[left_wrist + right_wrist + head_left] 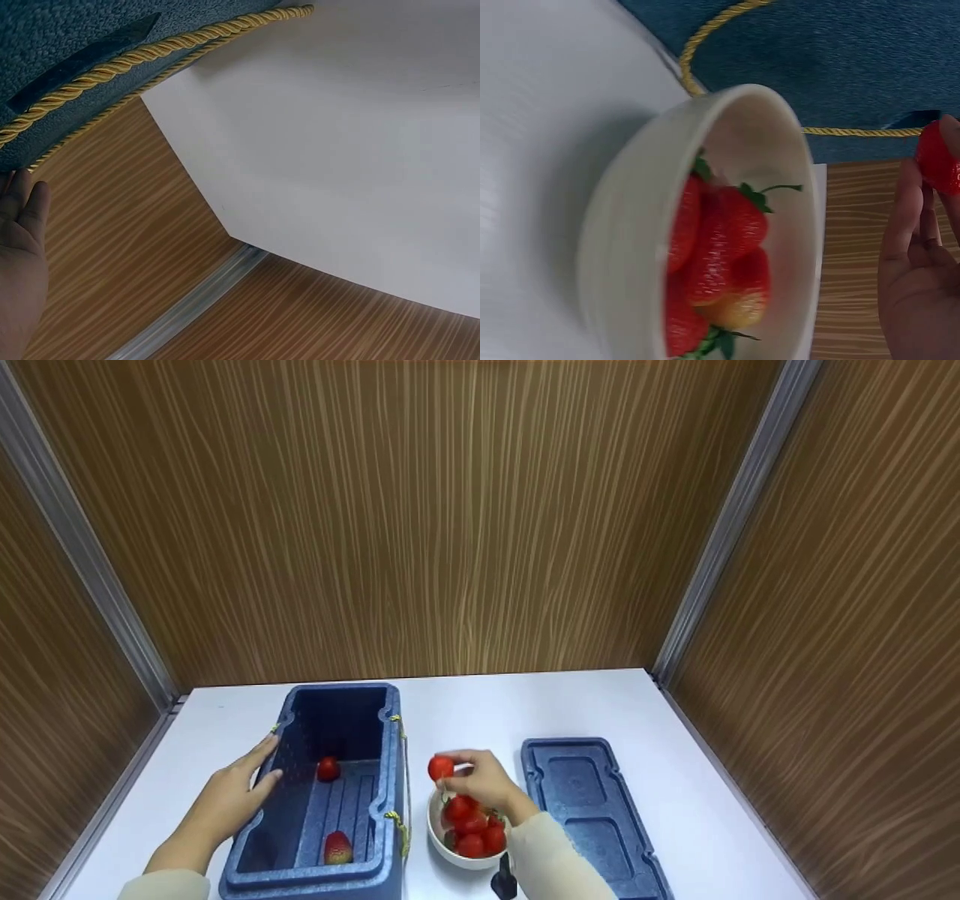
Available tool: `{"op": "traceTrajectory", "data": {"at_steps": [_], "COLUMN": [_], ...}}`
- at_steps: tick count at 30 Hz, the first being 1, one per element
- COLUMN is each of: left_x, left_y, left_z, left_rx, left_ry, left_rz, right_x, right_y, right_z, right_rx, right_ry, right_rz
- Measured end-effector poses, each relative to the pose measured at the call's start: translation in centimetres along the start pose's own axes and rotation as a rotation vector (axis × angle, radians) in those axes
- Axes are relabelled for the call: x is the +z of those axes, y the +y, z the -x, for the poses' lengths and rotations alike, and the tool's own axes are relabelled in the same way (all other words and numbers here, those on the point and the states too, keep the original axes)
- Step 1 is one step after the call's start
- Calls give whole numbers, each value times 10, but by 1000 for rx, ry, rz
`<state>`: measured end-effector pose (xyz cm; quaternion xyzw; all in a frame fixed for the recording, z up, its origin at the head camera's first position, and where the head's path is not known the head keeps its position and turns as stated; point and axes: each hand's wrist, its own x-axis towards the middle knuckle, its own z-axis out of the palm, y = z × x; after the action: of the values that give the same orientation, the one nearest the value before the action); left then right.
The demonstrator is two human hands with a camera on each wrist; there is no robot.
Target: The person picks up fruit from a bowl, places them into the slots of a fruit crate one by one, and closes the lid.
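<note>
A deep blue box (387, 795) with yellow rope handles stands at the left of the white table. Two strawberries lie on its floor: a red one (328, 769) towards the back and a red-yellow one (338, 848) near the front. My left hand (229, 799) rests on the box's left rim, fingers fairly straight. Between thumb and fingers, my right hand (484, 780) pinches a red strawberry (441, 767) above the white bowl (463, 862). Several strawberries (727, 232), some with green leaves, fill the bowl, which sits just right of the box.
A blue lid (577, 780) with recessed panels lies flat to the right of the bowl. Wood-grain panels (465, 510) wall the table at the back and both sides. A rope handle (399, 829) hangs on the box's bowl side.
</note>
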<state>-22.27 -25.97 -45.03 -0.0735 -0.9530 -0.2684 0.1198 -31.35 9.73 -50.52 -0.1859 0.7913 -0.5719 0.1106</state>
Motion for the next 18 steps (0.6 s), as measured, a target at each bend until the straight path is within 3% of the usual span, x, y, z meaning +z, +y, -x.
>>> {"op": "traceTrajectory", "data": {"at_steps": [7, 18], "left_x": [1, 0], "left_y": [-2, 0], "left_z": [0, 0], "left_rx": [4, 11], "left_ry": [-2, 8], "left_rz": [6, 0], "right_x": [-8, -3], "right_y": [-32, -69], "right_z": [-9, -21], "right_rx": [5, -116], "right_ry": [-19, -56], "right_rz": [22, -26]}}
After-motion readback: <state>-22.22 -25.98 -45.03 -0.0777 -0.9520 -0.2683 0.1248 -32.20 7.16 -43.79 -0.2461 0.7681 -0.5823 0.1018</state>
